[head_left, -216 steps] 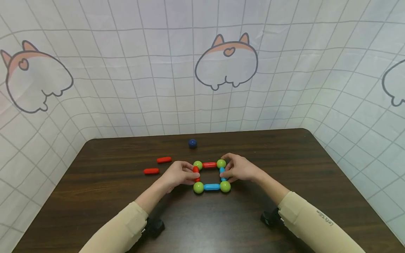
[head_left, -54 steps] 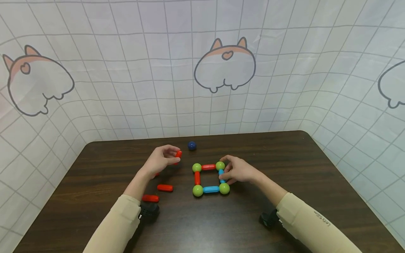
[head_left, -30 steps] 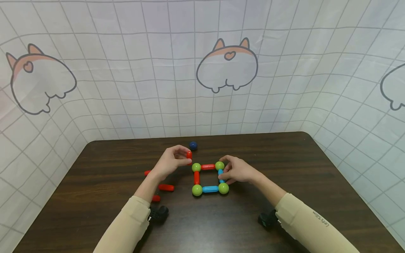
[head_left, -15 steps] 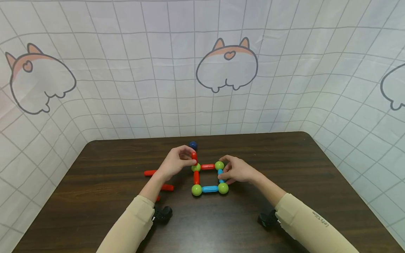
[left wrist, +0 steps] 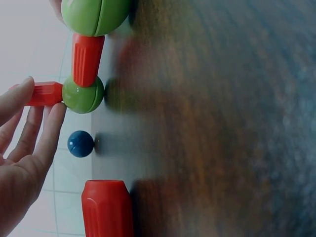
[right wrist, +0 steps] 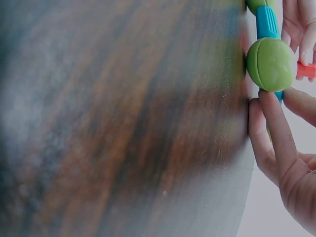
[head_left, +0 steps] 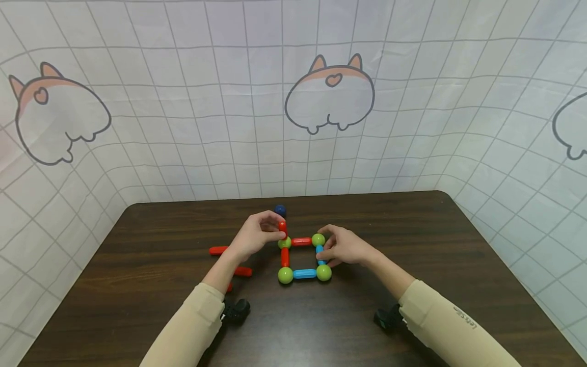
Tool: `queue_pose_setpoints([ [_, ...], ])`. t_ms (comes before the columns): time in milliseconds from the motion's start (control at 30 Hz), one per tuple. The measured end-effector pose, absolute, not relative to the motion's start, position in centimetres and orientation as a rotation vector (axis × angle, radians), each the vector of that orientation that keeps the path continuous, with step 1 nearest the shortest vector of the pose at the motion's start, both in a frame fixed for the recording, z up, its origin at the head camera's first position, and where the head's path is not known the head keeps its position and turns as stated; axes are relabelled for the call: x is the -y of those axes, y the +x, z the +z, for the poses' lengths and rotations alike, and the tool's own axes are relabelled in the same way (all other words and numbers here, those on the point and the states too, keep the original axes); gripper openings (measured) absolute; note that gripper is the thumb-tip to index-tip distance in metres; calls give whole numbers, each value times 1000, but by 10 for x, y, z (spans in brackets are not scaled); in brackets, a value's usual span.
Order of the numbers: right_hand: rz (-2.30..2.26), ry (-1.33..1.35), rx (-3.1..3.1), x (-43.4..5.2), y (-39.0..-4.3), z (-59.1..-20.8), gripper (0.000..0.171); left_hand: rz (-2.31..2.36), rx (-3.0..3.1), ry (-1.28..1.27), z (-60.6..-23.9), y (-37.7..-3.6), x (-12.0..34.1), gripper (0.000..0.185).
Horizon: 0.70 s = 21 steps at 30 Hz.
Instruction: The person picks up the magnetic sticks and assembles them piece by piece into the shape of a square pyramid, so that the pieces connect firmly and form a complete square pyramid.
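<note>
Two loose red rods [head_left: 218, 250] lie at the left of the dark wooden table [head_left: 458, 244], one of them partly behind the left forearm; a third red end just shows by the sleeve. Over the last couple of seconds the left hand [head_left: 254, 239] has carried a red rod [head_left: 282, 227] from that side across to the square frame and now pinches it upright on the far-left green ball [head_left: 285, 242]; in the left wrist view the rod's tip touches that ball [left wrist: 83, 95], so the flat square seems to be gaining its first standing post. Whether the rod is firmly seated cannot be told. Behind it sits a dark blue ball [head_left: 279, 210], half hidden by the fingers. The right hand [head_left: 346, 245] has stayed put, fingers curled round the blue rod [head_left: 319, 251] on the frame's right side, which it mostly covers. Both wrist views are blurred and cut the frame off at their edges.
</note>
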State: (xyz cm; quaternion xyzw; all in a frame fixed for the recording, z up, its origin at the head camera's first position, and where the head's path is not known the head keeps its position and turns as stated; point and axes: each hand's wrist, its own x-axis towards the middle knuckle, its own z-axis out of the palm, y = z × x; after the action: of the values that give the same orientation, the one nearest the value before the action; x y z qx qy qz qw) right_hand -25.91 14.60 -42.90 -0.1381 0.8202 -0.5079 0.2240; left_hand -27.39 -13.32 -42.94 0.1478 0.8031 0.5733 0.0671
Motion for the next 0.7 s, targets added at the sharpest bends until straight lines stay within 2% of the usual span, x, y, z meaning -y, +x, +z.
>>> queue_pose_setpoints([
  [700,-1427,-381,-2248,-147,-259,-429,66,1717,-2404,435,-427,-273,137,33],
])
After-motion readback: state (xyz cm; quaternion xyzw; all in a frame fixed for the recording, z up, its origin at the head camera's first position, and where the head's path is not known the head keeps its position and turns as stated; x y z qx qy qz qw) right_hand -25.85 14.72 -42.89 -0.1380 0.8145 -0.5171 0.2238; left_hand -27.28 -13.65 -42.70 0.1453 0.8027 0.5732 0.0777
